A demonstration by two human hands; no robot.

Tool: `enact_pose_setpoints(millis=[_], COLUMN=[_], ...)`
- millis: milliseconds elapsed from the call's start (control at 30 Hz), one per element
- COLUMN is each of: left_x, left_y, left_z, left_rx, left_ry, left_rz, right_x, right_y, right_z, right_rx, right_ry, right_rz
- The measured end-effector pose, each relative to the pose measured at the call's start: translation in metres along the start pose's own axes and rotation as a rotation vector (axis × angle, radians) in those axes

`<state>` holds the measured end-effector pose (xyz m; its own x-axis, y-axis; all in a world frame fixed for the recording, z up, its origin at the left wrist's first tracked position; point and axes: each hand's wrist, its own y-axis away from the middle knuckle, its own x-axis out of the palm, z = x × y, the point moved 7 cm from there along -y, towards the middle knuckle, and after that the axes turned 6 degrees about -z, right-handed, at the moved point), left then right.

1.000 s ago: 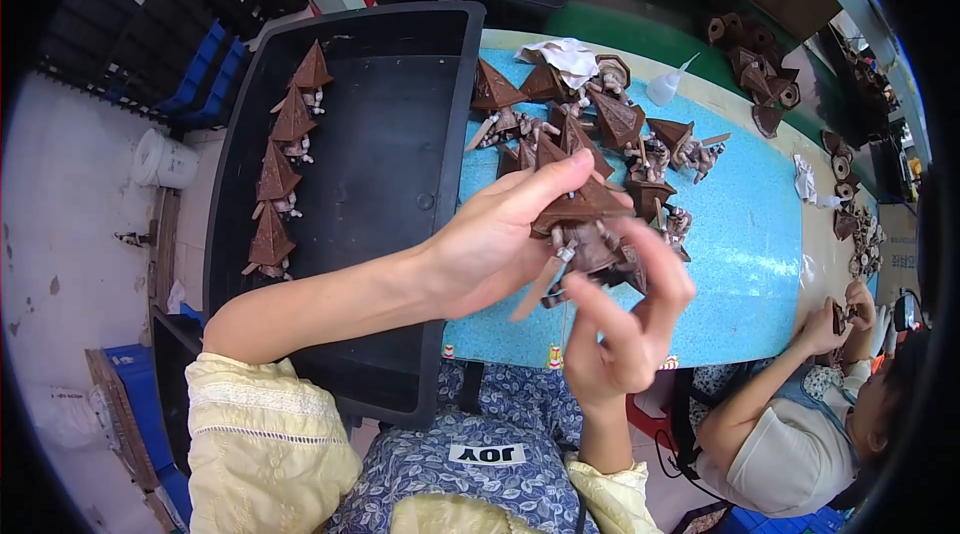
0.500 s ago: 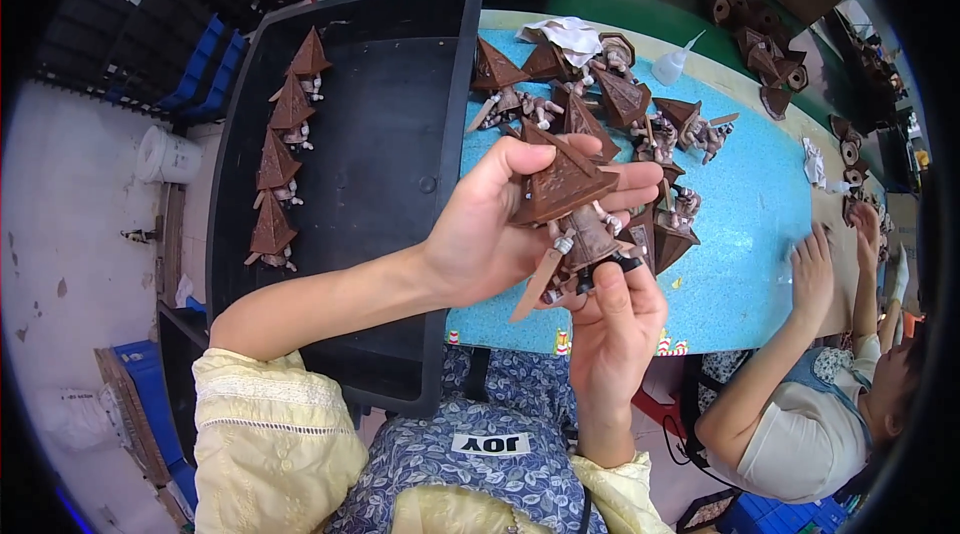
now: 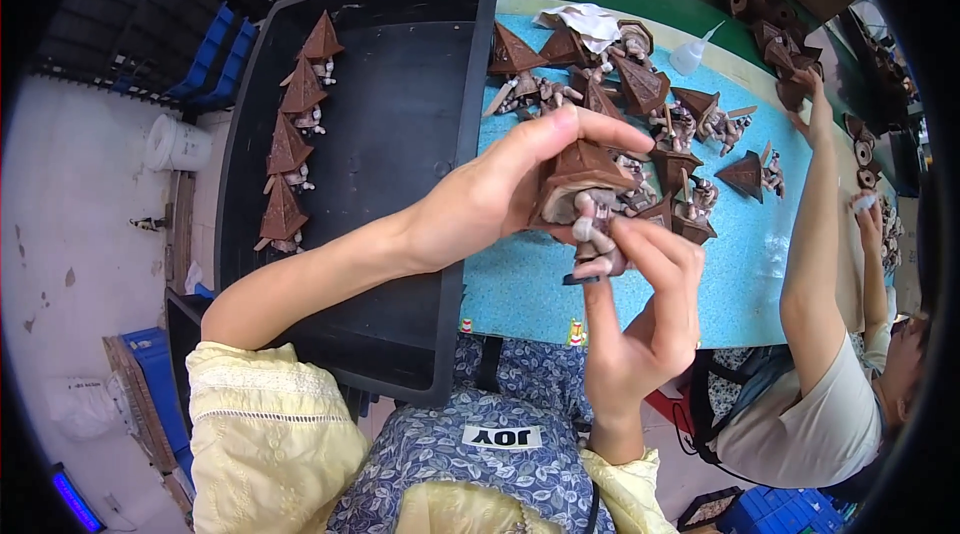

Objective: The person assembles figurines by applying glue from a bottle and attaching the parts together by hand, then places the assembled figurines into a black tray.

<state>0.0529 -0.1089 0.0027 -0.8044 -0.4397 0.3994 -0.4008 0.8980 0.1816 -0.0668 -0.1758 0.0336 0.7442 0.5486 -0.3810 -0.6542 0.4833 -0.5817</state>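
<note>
In front of my chest, over the near edge of the blue table, I hold a figurine [image 3: 585, 174] with a brown pyramid-shaped top and a greyish body. My left hand [image 3: 495, 179] curls around the brown top, its fingers over the far side. With thumb and fingers, my right hand [image 3: 650, 299] pinches the greyish lower part. The pale underside of the top shows, and the figurine is tilted. Several similar figurines [image 3: 640, 84] lie crowded on the table just beyond my hands. Inside the black tray [image 3: 400, 134] at the left, several more [image 3: 287, 149] stand in a column along its left side.
A crumpled white cloth [image 3: 585, 26] and a white squeeze bottle [image 3: 692, 54] with a thin nozzle are at the table's far side. One figurine [image 3: 745, 176] lies apart at the right. A co-worker's arm [image 3: 812, 234] reaches across there. A white bucket [image 3: 178, 149] stands at far left.
The figurine has been turned in my hands, exposing the top's underside. My right hand has shifted its grip. A separate figurine now lies at the right, and the co-worker's arm has extended away.
</note>
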Motion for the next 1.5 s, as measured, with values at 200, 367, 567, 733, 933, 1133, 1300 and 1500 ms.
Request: enact_pose_setpoints(millis=[200, 367, 567, 733, 933, 1133, 1300, 1500], left_x=[-0.001, 0.001, -0.003, -0.004, -0.001, -0.003, -0.003, -0.018], left_y=[0.009, 0.013, 0.016, 0.023, 0.027, 0.029, 0.026, 0.033], left_z=[0.011, 0.014, 0.021, 0.021, 0.025, 0.033, 0.037, 0.018], left_rx=[-0.009, 0.011, -0.004, 0.007, -0.047, -0.047, -0.034, 0.013], left_ry=[0.264, 0.326, 0.216, 0.279, 0.363, 0.300, 0.292, 0.259], left_rz=[-0.030, -0.006, -0.129, -0.224, -0.129, -0.211, -0.222, -0.224], right_x=[0.006, 0.007, 0.007, 0.008, 0.006, 0.006, 0.007, 0.001], right_y=[0.013, 0.020, 0.024, 0.023, 0.022, 0.022, 0.022, -0.004], right_z=[0.006, 0.012, 0.016, 0.024, 0.027, 0.028, 0.024, -0.001], right_rx=[-0.028, -0.079, -0.085, -0.087, -0.034, -0.040, 0.005, 0.052], right_ry=[-0.109, -0.106, -0.106, -0.127, -0.134, -0.121, -0.205, -0.300], right_rz=[-0.140, -0.165, -0.134, -0.115, -0.088, -0.032, -0.081, 0.020])
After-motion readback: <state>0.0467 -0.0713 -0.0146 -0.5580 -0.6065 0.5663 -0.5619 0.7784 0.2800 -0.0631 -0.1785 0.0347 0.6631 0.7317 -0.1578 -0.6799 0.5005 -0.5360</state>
